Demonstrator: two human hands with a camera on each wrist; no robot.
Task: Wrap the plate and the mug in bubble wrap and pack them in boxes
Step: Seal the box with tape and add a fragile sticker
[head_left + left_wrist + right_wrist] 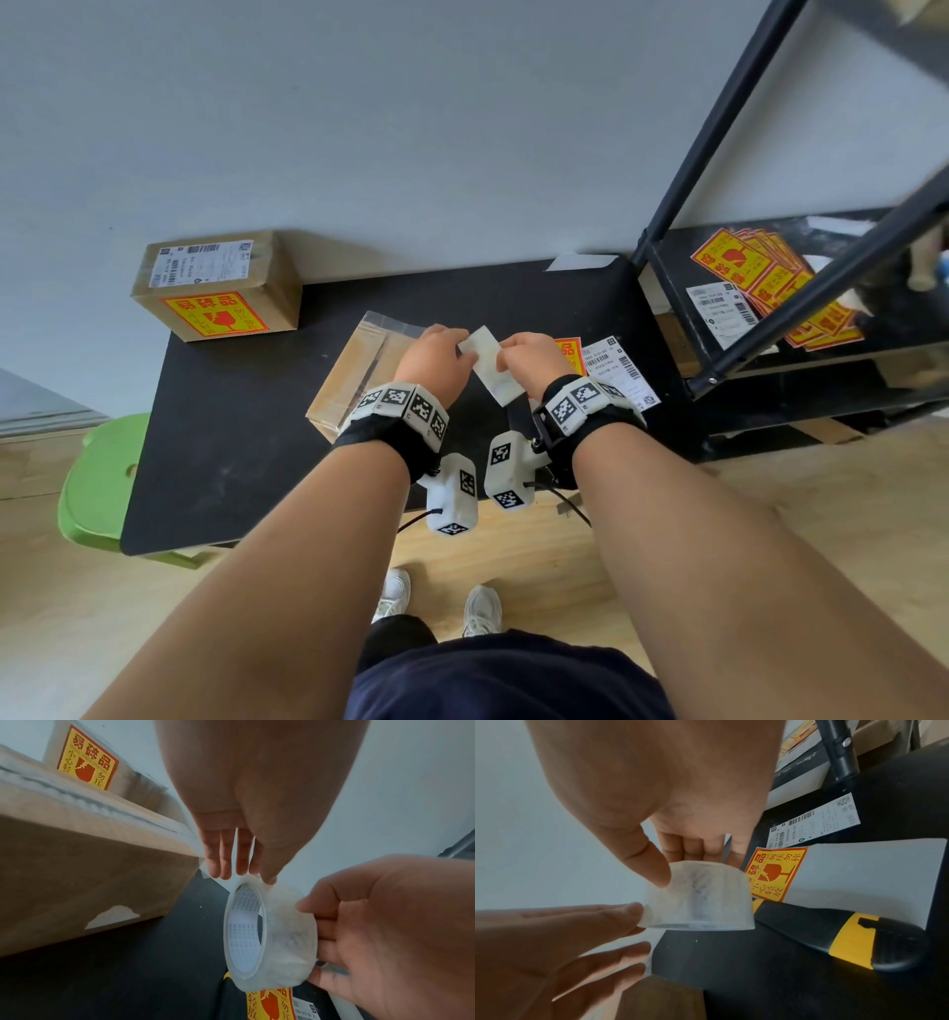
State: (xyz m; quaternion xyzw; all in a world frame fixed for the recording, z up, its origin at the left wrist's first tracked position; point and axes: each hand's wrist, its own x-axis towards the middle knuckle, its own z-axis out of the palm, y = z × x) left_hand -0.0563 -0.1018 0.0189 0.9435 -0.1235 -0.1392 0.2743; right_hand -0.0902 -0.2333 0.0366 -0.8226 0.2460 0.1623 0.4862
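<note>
Both hands hold a roll of clear tape (pixel 490 367) above the black table (pixel 231 462). My right hand (pixel 508 357) grips the roll (pixel 700 898) between thumb and fingers. My left hand (pixel 462 343) pinches the roll's top edge (pixel 282 939) with thumb and fingertips (pixel 226 870). Under the left hand lies a brown cardboard box (pixel 349 380) with clear tape along its top. A second, sealed box (pixel 221 288) with a fragile sticker and a shipping label stands at the table's back left. Neither plate, mug nor bubble wrap shows.
A black and yellow utility knife (pixel 834 935), a fragile sticker (pixel 775 874), a shipping label (pixel 816 823) and a white sheet (pixel 859 874) lie right of the roll. A black metal shelf (pixel 770 288) with more stickers stands at the right, a green stool (pixel 102 478) at the left.
</note>
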